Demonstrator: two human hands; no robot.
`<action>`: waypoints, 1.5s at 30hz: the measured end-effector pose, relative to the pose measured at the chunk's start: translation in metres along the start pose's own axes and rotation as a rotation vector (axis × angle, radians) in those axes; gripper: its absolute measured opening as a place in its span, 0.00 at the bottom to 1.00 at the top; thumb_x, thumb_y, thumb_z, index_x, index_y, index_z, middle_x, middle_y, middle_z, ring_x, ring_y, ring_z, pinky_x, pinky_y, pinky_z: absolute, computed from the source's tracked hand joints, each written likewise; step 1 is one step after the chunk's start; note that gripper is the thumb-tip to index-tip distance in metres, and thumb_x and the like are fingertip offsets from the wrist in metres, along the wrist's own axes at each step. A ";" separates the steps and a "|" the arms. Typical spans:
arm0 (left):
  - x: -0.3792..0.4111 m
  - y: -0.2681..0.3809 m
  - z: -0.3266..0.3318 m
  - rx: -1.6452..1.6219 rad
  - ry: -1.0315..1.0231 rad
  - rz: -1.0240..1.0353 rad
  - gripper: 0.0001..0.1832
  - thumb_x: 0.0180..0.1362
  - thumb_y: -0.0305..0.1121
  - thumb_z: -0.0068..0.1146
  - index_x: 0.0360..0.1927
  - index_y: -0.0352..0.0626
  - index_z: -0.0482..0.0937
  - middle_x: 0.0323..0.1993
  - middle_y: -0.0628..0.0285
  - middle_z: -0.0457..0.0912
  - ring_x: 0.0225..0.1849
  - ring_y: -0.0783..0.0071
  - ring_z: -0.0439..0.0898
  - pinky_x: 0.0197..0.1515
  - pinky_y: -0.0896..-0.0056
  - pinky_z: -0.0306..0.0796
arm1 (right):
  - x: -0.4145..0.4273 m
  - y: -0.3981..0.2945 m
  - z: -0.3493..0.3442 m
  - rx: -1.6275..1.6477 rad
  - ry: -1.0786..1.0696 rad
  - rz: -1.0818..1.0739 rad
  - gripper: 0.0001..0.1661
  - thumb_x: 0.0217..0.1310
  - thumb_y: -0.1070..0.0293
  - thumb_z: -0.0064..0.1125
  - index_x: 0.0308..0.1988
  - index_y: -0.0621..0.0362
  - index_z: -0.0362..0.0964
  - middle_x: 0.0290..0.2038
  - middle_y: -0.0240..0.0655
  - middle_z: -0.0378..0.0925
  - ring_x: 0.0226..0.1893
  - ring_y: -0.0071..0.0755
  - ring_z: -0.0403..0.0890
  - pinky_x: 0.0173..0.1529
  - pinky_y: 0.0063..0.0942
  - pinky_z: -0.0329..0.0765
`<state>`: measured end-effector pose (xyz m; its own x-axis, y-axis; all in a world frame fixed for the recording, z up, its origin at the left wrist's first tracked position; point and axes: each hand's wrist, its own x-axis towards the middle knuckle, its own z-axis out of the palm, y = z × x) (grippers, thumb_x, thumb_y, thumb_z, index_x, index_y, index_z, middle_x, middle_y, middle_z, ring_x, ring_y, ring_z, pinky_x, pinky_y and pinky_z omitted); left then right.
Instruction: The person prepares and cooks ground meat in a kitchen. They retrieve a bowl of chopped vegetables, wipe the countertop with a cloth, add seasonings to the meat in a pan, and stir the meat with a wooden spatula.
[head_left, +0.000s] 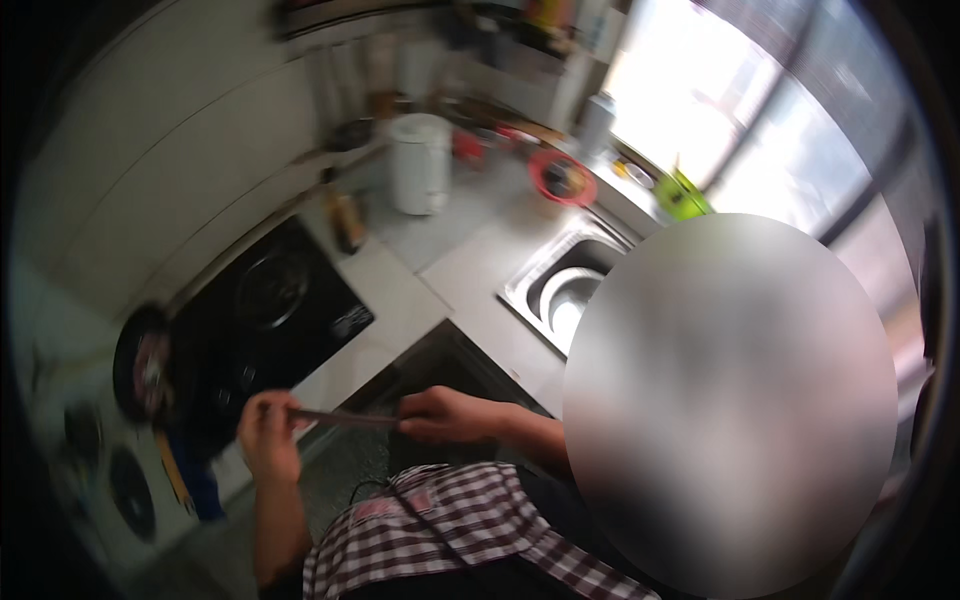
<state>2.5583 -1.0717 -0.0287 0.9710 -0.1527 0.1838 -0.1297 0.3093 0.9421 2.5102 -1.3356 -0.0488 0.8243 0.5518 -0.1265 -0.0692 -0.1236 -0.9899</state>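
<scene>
In front of my waist, a thin brownish strap (345, 418) runs taut and nearly level between my two hands. My left hand (271, 439) grips one end, close to the front of the black cooktop (225, 375). The other end is in my right hand (454, 415), above the dark floor gap at the corner of the counter. Blur leaves the strap's material unclear. Below both hands is a brown-and-white checked apron (442, 517) on my body, with a dark cord lying across it.
A pan (142, 364) sits at the cooktop's left end. A white kettle-like container (421, 165) and a red-rimmed bowl (562, 178) stand on the counter (465, 262). The steel sink (517, 289) holds a metal basin (566, 300). A large blurred oval hides the right side.
</scene>
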 end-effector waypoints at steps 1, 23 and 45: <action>-0.001 -0.001 -0.015 0.025 0.015 0.005 0.07 0.60 0.33 0.50 0.37 0.40 0.73 0.32 0.60 0.75 0.26 0.79 0.71 0.30 0.78 0.69 | 0.009 0.006 0.012 -0.010 0.014 -0.036 0.14 0.65 0.62 0.48 0.35 0.63 0.70 0.22 0.30 0.69 0.24 0.20 0.69 0.29 0.23 0.69; 0.046 0.020 -0.051 1.513 -0.373 0.570 0.22 0.55 0.40 0.56 0.52 0.43 0.72 0.60 0.56 0.62 0.65 0.50 0.53 0.62 0.39 0.48 | -0.067 0.041 0.095 0.157 0.659 0.175 0.12 0.63 0.62 0.51 0.35 0.61 0.70 0.22 0.26 0.69 0.23 0.17 0.69 0.27 0.18 0.68; -0.022 0.118 -0.304 1.945 0.373 0.167 0.06 0.48 0.25 0.49 0.30 0.40 0.75 0.29 0.57 0.76 0.35 0.62 0.79 0.35 0.65 0.74 | 0.114 -0.028 0.108 -0.495 0.360 -0.017 0.07 0.57 0.76 0.51 0.38 0.65 0.71 0.22 0.29 0.70 0.24 0.19 0.71 0.27 0.20 0.69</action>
<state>2.5828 -0.7471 -0.0068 0.8811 0.0122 0.4728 0.0374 -0.9983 -0.0438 2.5458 -1.1802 -0.0419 0.9672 0.2538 0.0038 0.1433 -0.5337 -0.8335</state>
